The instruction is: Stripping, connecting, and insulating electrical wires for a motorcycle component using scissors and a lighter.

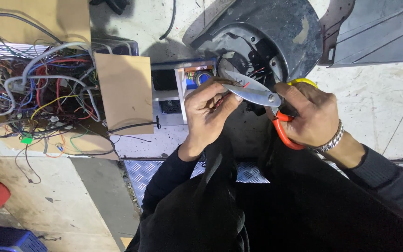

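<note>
I watched from the head camera as the right hand (314, 115) gripped a pair of scissors (262, 100) by its orange and yellow handles, fingers closed through the loops. The steel blades pointed away from that hand and looked nearly closed around a thin red wire (246, 85), though the wire was too fine for me to be sure the blades touched it. The left hand (207, 116) sat just beside the scissors, on the blade side, its fingers curled narrow and pinching what seemed to be the same bundle of thin wires beneath the blades. Directly beyond the scissors lay a black plastic scooter panel (267, 28) with an opening from which the wires emerged. Near the blade tips stood a small white box (183, 91) holding a blue roll of tape (203, 77). Further out past the left hand, a brown cardboard piece (124, 91) leaned against a big tangle of coloured cables (33, 88). On the handle side of the scissors, a metal bracelet (332, 139) circled the right wrist, and both arms wore dark sleeves.
</note>
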